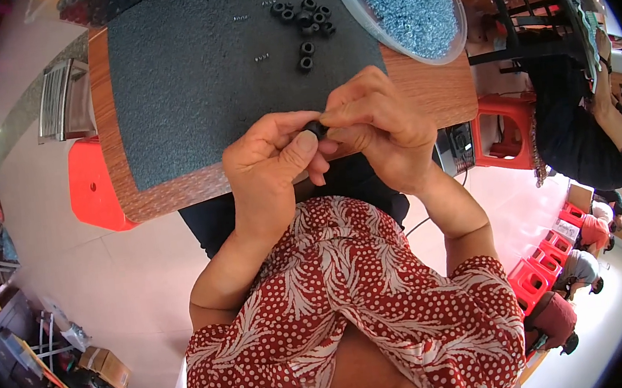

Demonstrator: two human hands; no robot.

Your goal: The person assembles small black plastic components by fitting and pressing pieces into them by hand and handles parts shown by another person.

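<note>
My left hand (269,153) pinches a small round black plastic piece (315,128) between thumb and fingers, just off the table's near edge. At the same piece, my right hand (383,126) is closed, its thumb and forefinger pressed together against the piece's upper end. Whatever lies between those right fingertips is too small or hidden to make out. Beyond my hands, several matching black pieces with holes (305,19) lie in a loose cluster on the dark mat (185,78). A few tiny metal springs (262,57) lie to the left of them.
A round clear tub (460,27) full of small bluish metal springs stands at the far right of the wooden table (437,93). Red stools (90,187) flank the table. At the right a person in dark clothes (576,121) sits close by; others sit farther back.
</note>
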